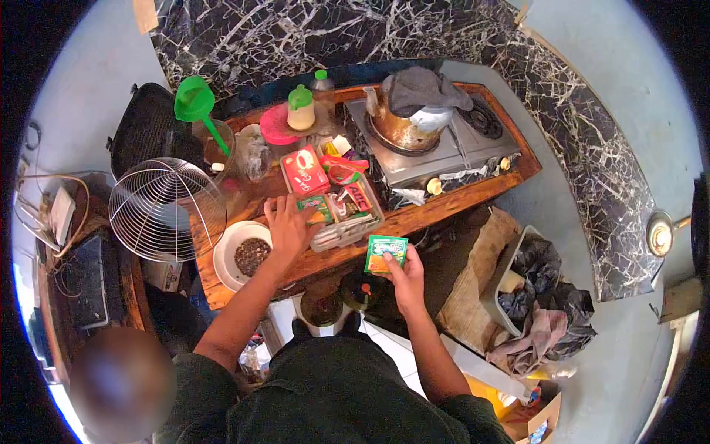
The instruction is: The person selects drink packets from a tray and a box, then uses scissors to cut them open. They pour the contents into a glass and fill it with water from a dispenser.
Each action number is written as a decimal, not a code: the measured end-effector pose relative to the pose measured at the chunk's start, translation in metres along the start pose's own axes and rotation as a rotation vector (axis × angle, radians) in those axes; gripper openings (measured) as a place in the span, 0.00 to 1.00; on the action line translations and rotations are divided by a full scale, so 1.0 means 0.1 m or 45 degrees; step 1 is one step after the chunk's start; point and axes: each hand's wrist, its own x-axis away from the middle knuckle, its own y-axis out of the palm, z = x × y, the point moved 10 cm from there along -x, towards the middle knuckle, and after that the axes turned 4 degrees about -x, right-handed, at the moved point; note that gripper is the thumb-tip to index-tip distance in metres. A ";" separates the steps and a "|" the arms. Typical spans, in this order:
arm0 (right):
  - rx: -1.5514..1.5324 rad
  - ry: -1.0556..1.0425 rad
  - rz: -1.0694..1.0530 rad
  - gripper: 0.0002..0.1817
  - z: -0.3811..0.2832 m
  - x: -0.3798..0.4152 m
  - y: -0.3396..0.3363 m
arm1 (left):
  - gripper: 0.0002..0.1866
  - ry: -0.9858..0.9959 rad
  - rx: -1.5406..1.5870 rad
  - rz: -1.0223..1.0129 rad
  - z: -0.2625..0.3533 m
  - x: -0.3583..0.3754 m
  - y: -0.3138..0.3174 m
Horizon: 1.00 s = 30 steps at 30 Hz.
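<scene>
A small green-and-orange sachet (378, 246) is pinched in my right hand (407, 278), the thumb lying across its face. My left hand (290, 229) reaches over the near-left side of a plastic basket (350, 237), fingers slightly bent and apart, its thumb side close to another green sachet (318, 209). Whether it touches that sachet is hard to tell. In the basket are also a red box (305, 170), a red ABC packet (358, 197) and several other packets. Left of my left wrist stands a white bowl (224, 260) with dark, grainy contents.
A kettle (414, 132) with a dark cloth (425, 90) sits on the gas stove (466, 159). A wire strainer (168, 209), green ladle-like scoop (195, 101) and green-capped bottle (301, 109) are at the left and back. A bin (497, 288) with black bags stands right; a person (122, 385) is lower left.
</scene>
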 end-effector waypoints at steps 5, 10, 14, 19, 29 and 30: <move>0.023 -0.057 -0.172 0.11 0.13 -0.29 0.01 | 0.20 -0.069 -0.054 0.015 -0.05 0.04 0.10; -0.019 0.007 -0.248 0.10 0.03 -0.40 0.26 | 0.22 -0.173 -0.021 -0.041 -0.11 0.04 0.07; 0.205 -0.091 -0.392 0.15 -0.04 -0.56 0.56 | 0.20 -0.187 0.090 0.093 -0.15 0.15 -0.15; 0.473 -0.004 -0.491 0.20 0.19 -0.93 0.93 | 0.16 -0.300 0.217 0.154 -0.31 0.42 -0.49; 0.775 -0.097 -0.620 0.32 0.84 -1.43 1.24 | 0.13 -0.353 0.326 0.147 -0.47 0.66 -0.65; 1.026 -0.242 -0.581 0.33 0.61 -1.33 1.29 | 0.13 -0.370 0.351 0.132 -0.49 0.67 -0.65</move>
